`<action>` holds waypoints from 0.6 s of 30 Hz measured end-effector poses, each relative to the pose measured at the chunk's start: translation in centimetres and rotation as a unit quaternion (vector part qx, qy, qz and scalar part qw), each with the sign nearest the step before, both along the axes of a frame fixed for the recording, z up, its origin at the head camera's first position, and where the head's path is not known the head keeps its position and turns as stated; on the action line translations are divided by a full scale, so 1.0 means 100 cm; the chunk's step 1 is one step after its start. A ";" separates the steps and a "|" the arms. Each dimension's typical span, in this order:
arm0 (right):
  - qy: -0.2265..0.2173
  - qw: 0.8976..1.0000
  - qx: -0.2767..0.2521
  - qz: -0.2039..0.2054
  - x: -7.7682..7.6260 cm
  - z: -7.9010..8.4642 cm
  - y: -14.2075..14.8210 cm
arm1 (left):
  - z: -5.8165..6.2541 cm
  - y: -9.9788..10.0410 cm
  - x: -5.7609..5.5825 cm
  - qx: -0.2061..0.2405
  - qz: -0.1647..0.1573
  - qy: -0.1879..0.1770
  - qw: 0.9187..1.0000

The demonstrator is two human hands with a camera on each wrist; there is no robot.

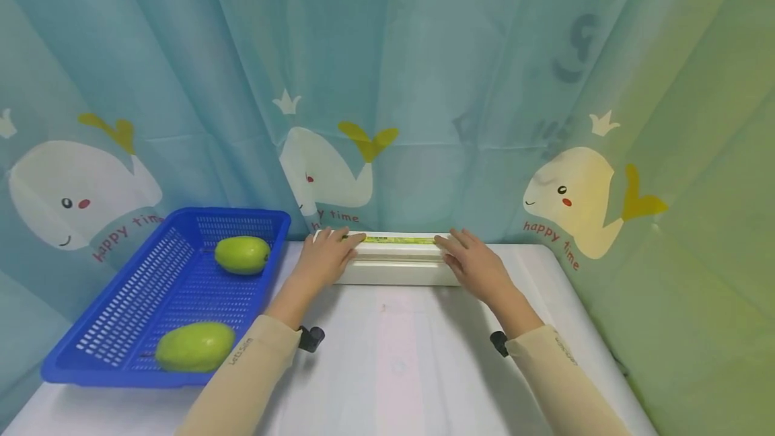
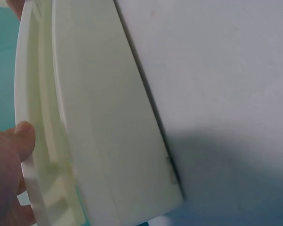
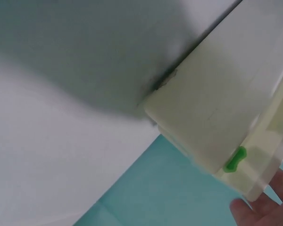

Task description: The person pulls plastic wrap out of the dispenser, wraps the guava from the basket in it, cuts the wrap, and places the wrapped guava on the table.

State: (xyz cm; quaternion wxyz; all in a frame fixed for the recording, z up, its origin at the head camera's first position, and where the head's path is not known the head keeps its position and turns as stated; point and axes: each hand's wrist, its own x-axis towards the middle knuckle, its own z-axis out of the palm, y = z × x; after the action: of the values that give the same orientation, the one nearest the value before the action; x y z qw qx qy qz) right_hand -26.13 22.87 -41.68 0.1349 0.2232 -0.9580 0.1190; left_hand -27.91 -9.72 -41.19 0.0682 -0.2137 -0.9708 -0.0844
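Observation:
At the back of the white table lies a long white plastic box, which looks like a cling film dispenser. Its lid has a yellow-green label strip and is raised, with a gap along the front. My left hand pinches the lid near its left end, thumb on the front edge and fingers behind. At the right end my right hand grips the lid, its fingers partly out of the right wrist view. A green clip sits inside the lid's end.
On the left stands a blue plastic basket with two green fruits in it, one fruit at the back and another fruit in front. A curtain with whale prints hangs right behind the table.

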 end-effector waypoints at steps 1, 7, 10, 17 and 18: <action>0.015 1.000 -0.002 0.004 0.002 0.000 0.000 | 0.001 0.000 0.000 0.000 -0.001 0.003 1.000; 0.161 0.985 -0.026 0.048 0.012 -0.009 -0.004 | 0.008 0.000 -0.001 0.024 0.001 0.011 1.000; 0.223 0.972 -0.040 0.070 0.015 -0.015 -0.009 | 0.011 -0.001 -0.003 0.031 0.000 0.009 0.999; 0.238 0.969 -0.037 0.048 0.012 -0.023 -0.020 | 0.018 0.000 -0.008 0.039 0.004 0.006 0.999; 0.236 0.970 -0.032 0.043 0.011 -0.023 -0.021 | 0.018 0.000 -0.009 0.043 0.006 0.006 0.999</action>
State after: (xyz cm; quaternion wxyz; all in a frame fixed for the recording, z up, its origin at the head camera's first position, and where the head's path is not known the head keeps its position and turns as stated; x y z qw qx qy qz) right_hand -25.02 20.74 -44.01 0.3587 0.2820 -0.8843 0.0991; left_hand -28.78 -9.72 -39.37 0.0840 -0.2055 -0.9672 -0.1238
